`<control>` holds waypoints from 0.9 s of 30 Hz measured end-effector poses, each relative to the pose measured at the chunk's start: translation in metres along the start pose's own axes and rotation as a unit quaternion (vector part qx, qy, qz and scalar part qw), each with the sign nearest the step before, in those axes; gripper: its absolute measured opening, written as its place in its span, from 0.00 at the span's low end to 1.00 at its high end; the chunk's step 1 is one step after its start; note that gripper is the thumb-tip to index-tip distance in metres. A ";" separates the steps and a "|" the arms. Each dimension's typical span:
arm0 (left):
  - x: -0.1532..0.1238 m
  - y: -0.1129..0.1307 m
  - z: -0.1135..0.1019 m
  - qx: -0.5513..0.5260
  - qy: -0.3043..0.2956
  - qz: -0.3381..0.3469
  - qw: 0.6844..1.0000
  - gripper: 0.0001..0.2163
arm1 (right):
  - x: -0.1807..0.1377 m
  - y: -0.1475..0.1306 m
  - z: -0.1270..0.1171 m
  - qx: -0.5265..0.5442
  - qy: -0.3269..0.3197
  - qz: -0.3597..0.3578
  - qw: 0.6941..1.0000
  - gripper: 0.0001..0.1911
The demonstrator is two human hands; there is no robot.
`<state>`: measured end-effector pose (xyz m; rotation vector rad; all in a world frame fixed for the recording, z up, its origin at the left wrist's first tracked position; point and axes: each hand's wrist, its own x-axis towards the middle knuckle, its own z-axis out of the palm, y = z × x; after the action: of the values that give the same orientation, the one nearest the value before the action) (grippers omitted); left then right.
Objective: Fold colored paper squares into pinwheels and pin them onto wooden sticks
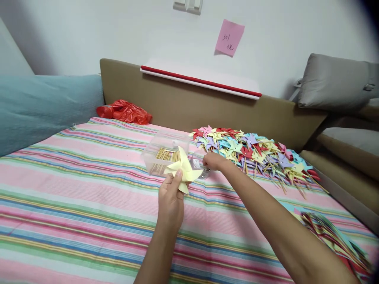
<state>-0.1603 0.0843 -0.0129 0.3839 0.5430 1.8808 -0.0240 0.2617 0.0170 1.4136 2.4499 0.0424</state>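
My left hand [171, 199] pinches a pale yellow paper pinwheel [183, 170] and holds it above the striped bed sheet. Just behind it sits a clear plastic box [164, 152] holding several thin wooden sticks [166, 156]. My right hand [213, 161] reaches out to a small clear container [199, 167] to the right of the box, with fingers curled down into or onto it. What the fingers hold is hidden. A big heap of finished coloured pinwheels on sticks [254, 154] lies to the right of that hand.
A red plastic bag [126, 111] lies at the far edge of the bed by the brown headboard [177, 102]. A stack of coloured paper squares [334, 240] rests at the lower right. A teal blanket [44, 106] is at left and grey cushions [334, 81] at right.
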 end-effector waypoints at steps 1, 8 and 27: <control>0.000 -0.001 0.000 0.000 -0.001 -0.003 1.000 0.12 | 0.006 -0.002 0.002 -0.015 -0.015 0.010 1.000 0.17; -0.007 -0.008 0.004 0.001 -0.021 -0.032 0.999 0.12 | 0.026 -0.012 0.011 -0.070 -0.047 0.046 0.995 0.18; -0.007 -0.013 0.003 0.019 -0.018 -0.046 0.999 0.11 | 0.017 -0.028 0.012 -0.060 -0.024 0.073 0.995 0.17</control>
<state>-0.1461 0.0819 -0.0168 0.4100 0.5633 1.7752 -0.0515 0.2604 -0.0037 1.5200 2.2605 0.1828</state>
